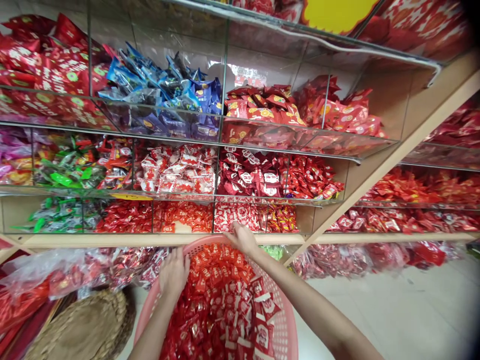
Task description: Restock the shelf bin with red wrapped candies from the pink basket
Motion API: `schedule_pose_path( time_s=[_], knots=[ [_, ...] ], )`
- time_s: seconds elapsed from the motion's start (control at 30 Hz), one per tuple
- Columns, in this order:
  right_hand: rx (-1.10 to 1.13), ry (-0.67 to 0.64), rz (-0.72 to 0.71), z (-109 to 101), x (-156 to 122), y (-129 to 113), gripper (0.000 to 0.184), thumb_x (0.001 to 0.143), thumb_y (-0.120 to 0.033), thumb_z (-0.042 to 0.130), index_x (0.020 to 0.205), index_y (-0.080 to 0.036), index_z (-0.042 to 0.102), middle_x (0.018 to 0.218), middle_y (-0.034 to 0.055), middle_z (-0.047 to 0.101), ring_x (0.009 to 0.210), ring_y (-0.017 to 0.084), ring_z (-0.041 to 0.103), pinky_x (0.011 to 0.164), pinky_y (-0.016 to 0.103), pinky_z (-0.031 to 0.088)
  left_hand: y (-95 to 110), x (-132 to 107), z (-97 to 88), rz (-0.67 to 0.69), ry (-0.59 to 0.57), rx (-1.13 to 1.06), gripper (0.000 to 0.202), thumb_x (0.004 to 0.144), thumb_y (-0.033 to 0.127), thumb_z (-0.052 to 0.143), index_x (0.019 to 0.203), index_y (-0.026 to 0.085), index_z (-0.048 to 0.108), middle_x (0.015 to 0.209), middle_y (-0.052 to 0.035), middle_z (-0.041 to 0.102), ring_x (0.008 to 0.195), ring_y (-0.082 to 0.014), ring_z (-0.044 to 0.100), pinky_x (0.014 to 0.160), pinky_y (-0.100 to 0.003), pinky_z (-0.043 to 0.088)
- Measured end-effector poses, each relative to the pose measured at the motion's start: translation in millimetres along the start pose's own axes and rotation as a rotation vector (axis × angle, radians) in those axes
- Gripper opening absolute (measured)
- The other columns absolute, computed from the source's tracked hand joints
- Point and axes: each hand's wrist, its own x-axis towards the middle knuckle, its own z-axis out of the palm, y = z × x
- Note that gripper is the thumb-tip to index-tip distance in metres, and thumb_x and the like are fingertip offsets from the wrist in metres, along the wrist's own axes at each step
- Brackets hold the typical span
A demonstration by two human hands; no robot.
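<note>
The left hand (174, 272) lies over the left rim of a pink perforated basket (282, 322) full of red packets (221, 267); the right hand (243, 240) is at its far rim, near shelves (93, 242) of wrapped sweets (178, 172).

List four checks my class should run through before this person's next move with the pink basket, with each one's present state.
1. Left hand at the basket's left rim: ok, though how firmly it grips is unclear.
2. Right hand gripping the far rim: cannot tell; it is beside the rim, but the fingers' contact is unclear.
3. Wrapped packets inside the basket: ok, none seen spilling over the visible rim.
4. Basket supported from below: cannot tell, its underside is hidden.
</note>
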Motion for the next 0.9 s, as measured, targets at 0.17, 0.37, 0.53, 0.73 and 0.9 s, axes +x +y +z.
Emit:
schedule_pose_path(
  time_s=[0.17,0.37,0.53,0.73,0.9],
  knots=[
    [0.045,0.027,0.257,17.6,41.6,15.4,0.044,0.080,-0.054,0.055,0.102,-0.017,0.052,0.086,0.0084,0.066,0.078,0.020,0.061,0.059,0.026,0.033,-0.4,0.2,2.3,-0.014,0.002,-0.011,0.038,0.090,0.031,0.030,0.113,0.012,0.054,0.099,-0.0108,0.065,0.089,-0.0230,0.059,0.077,-0.034,0.042],
    [0.170,0.005,0.367,29.2,51.5,24.5,0.034,0.074,-0.048,0.062,0.088,-0.018,0.056,0.083,0.0052,0.066,0.073,0.017,0.059,0.055,0.023,0.031,-0.1,0.5,1.4,-0.014,0.002,-0.020,0.036,0.090,0.031,0.030,0.113,0.013,0.053,0.098,-0.0097,0.065,0.087,-0.0224,0.060,0.075,-0.034,0.042],
    [0.189,0.010,0.377,32.6,53.9,28.0,0.026,0.071,-0.043,0.063,0.078,-0.019,0.055,0.077,0.0040,0.064,0.067,0.015,0.056,0.053,0.022,0.030,-0.6,0.4,1.9,-0.013,0.004,-0.016,0.037,0.090,0.031,0.031,0.113,0.013,0.053,0.097,-0.0099,0.065,0.087,-0.0222,0.060,0.076,-0.033,0.042],
    [0.239,0.004,0.327,31.5,55.8,33.0,0.016,0.070,-0.031,0.062,0.070,-0.018,0.051,0.069,0.0005,0.059,0.062,0.012,0.052,0.052,0.020,0.030,-1.9,0.8,1.8,-0.011,-0.005,-0.011,0.037,0.090,0.031,0.030,0.114,0.013,0.053,0.098,-0.0108,0.064,0.088,-0.0226,0.059,0.076,-0.034,0.042],
    [0.268,-0.020,0.240,12.5,45.6,34.2,0.018,0.068,-0.032,0.064,0.069,-0.019,0.051,0.062,-0.0042,0.054,0.058,0.010,0.049,0.052,0.019,0.030,0.0,1.6,-1.6,-0.001,-0.011,-0.006,0.038,0.090,0.031,0.029,0.112,0.012,0.053,0.096,-0.0111,0.064,0.089,-0.0232,0.059,0.076,-0.034,0.041]
  ],
)
